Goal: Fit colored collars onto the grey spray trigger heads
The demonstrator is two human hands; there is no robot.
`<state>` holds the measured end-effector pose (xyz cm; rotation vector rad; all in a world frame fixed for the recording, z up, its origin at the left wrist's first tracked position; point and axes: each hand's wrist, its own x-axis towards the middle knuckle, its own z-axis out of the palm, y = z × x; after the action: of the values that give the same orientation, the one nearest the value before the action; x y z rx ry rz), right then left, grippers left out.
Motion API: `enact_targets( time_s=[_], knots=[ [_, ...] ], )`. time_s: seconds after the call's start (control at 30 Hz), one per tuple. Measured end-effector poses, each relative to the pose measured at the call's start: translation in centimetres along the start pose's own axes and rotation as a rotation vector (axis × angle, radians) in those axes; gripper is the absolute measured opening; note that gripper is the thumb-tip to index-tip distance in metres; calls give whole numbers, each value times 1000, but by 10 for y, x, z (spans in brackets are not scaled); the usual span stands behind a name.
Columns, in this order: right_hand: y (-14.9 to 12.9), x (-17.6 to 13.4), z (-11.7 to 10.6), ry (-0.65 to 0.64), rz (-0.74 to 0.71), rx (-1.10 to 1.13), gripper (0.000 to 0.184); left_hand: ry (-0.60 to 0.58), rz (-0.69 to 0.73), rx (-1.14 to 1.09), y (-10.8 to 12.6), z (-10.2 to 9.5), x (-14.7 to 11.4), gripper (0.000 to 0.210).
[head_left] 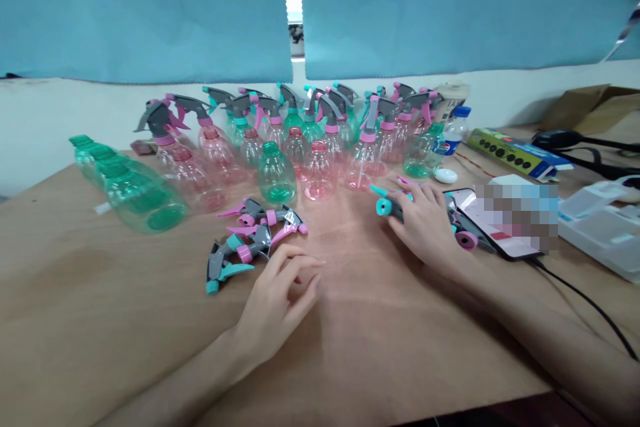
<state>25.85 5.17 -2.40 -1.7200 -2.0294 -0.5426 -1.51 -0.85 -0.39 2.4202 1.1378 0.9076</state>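
My left hand [280, 300] hovers over the table with its fingers loosely curved and apart, holding nothing. Just beyond it lies a small pile of grey trigger spray heads [260, 240] with pink or teal collars. My right hand [425, 223] is closed around a grey-and-teal trigger spray head [393, 208], over more loose spray heads [466, 239] partly hidden by the hand. Open bottles without heads stand before me: a green bottle [277, 177] and a pink bottle [319, 177]. Several more green bottles [143, 193] are at the left.
Behind stand several bottles with spray heads fitted [330, 120]. At the right are a phone [500, 227] with a black cable, a clear plastic case [610, 227], a yellow-green box [515, 153], a blue-capped drink bottle [454, 133] and a cardboard box [590, 110].
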Motion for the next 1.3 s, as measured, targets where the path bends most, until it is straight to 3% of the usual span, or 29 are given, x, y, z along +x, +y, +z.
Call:
enact_targets(
  time_s=[0.17,0.37,0.5,0.63,0.77,0.9,1.07,1.3],
  knots=[
    [-18,-10,2,-32,-103,106,37,-5,4,85,-4,1,3,17],
    [-52,-26,-20,-22,-299,437,31,71,-14,591,-19,-8,14,23],
    [-59,-32,-19,-72,-374,606,26,43,14,717,-23,-6,13,29],
    [-55,-31,-15,-87,-340,680,21,7,89,622,-14,1,9,17],
    [-52,-29,-17,-24,-297,729,17,-78,170,406,-3,3,5,16],
    [-54,-29,-19,-40,-256,749,29,-180,225,199,2,5,1,16],
    [-58,-29,-17,-153,-210,751,40,-158,199,27,4,5,0,21],
    [-65,-23,-9,-181,-112,736,36,-80,47,-43,-1,3,1,19]
  ],
)
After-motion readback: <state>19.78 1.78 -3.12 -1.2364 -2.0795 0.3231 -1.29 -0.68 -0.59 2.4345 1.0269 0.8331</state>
